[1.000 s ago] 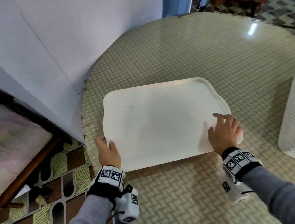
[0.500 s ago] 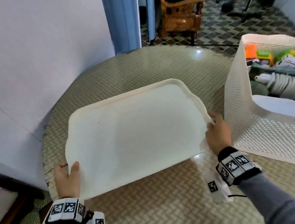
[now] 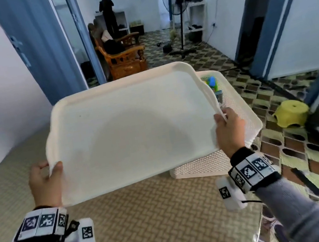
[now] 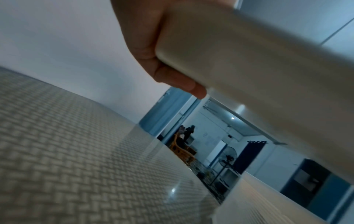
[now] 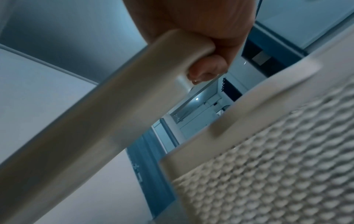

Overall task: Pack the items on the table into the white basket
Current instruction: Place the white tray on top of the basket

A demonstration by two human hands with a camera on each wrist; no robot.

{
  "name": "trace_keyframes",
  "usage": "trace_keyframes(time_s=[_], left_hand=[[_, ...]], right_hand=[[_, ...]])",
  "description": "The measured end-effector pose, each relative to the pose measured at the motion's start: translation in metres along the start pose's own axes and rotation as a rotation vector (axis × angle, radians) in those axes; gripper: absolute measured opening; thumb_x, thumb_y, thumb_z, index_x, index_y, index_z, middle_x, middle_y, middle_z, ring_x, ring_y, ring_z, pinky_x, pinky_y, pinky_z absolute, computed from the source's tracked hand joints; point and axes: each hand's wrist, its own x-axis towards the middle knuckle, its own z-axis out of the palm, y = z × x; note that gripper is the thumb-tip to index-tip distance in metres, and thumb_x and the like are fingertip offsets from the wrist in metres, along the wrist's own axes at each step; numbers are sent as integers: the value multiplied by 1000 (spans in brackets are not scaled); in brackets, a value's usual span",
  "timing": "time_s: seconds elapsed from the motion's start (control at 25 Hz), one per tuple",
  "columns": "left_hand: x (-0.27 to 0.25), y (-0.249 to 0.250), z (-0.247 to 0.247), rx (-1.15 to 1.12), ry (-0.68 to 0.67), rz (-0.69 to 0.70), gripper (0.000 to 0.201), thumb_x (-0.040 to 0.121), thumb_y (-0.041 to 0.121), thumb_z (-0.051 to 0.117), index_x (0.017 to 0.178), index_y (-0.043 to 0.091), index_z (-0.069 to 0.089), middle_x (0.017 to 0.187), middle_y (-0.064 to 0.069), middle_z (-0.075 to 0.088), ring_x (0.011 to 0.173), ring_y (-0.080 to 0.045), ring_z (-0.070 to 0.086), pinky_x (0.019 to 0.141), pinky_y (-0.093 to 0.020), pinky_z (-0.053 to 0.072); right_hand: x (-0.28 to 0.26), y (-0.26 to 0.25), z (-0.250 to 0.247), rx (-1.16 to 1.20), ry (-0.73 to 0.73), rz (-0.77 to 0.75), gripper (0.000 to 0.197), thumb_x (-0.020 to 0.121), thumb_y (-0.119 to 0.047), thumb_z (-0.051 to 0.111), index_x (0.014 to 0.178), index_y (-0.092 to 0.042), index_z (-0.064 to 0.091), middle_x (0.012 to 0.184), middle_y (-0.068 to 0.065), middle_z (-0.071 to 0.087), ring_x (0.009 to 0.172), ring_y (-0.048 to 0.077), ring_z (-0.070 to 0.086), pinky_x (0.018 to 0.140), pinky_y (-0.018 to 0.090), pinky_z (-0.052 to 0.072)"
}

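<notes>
A large white tray (image 3: 130,130) hangs in the air above the table, held level by both hands. My left hand (image 3: 44,181) grips its near left edge, thumb on top. My right hand (image 3: 229,129) grips its near right edge. From below, the left wrist view shows fingers of the left hand (image 4: 149,50) curled under the tray (image 4: 258,75). The right wrist view shows the right hand (image 5: 206,39) wrapped round the tray rim (image 5: 114,97). The white mesh basket (image 3: 245,118) stands at the table's right end, mostly hidden under the tray; colourful items (image 3: 212,85) show inside it.
The woven-pattern table top (image 3: 151,224) spreads below and toward me. A white wall is at the left. Beyond are a blue door, a wooden chair (image 3: 122,61), a standing fan (image 3: 178,10) and a person far back. A yellow stool (image 3: 291,115) sits on the tiled floor at right.
The tray has gone from lying on the table to being lifted and carried right, over the basket. Both hands stayed on its near edges; my view swung up and right.
</notes>
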Motion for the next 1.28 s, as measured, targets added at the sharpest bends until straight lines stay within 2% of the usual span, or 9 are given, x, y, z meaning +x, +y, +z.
trace_keyframes(time_s=[0.12,0.4,0.52,0.6,0.72,0.8,1.0,1.16,1.28], left_hand=[[-25,12,50,-13,-23,8,24,88,8,62,111,8,55,100,-14,54,70,-21,52,58,-21,42],[-90,33,135,22,-17,-17,29,88,11,64,115,5,57,103,-15,57,66,-20,49,54,-16,43],[-118,37,155,24,24,-65,28,88,11,63,115,5,57,110,-23,60,83,-22,52,60,-17,45],[-134,40,165,40,50,-89,28,87,10,63,114,4,58,110,-23,60,88,-20,50,52,-11,42],[-143,48,180,52,87,-97,32,87,9,63,117,0,57,116,-26,59,90,-20,49,63,-24,43],[-146,55,189,74,102,-88,33,88,10,63,119,-1,56,115,-22,59,91,-19,47,62,-17,43],[-141,68,210,130,195,-112,31,88,11,62,117,0,58,122,-26,58,94,-24,53,71,-21,41],[-146,69,219,195,283,-173,31,88,8,61,117,-4,56,122,-29,56,107,-38,55,87,-39,42],[-151,70,230,198,325,-191,30,89,7,61,115,-4,54,119,-31,56,105,-40,55,81,-38,39]], right_hand=[[25,26,-43,-15,-7,66,25,97,-6,45,117,3,57,96,14,60,93,27,55,73,24,33],[87,91,-112,-37,-76,148,21,98,-5,41,110,1,57,98,15,59,85,23,50,72,32,40],[112,110,-125,-40,-134,163,25,98,-7,41,118,-1,55,110,17,60,91,24,52,77,33,43],[126,119,-130,-44,-164,159,29,99,-7,42,125,-2,53,115,17,61,99,27,55,80,32,43],[144,128,-128,-10,-172,155,27,98,-6,43,123,-1,52,116,20,60,94,24,54,80,34,45],[159,133,-123,-7,-178,147,23,98,-6,44,120,-1,49,114,21,60,89,22,52,79,37,49],[217,134,-94,6,-286,93,24,96,1,45,120,0,48,117,19,59,91,19,51,74,31,44],[260,131,-59,-11,-402,43,24,96,-1,45,120,1,49,117,21,59,91,23,54,73,28,42],[291,134,-34,-35,-470,-2,23,96,-4,47,119,0,51,115,21,62,100,30,60,74,28,43]])
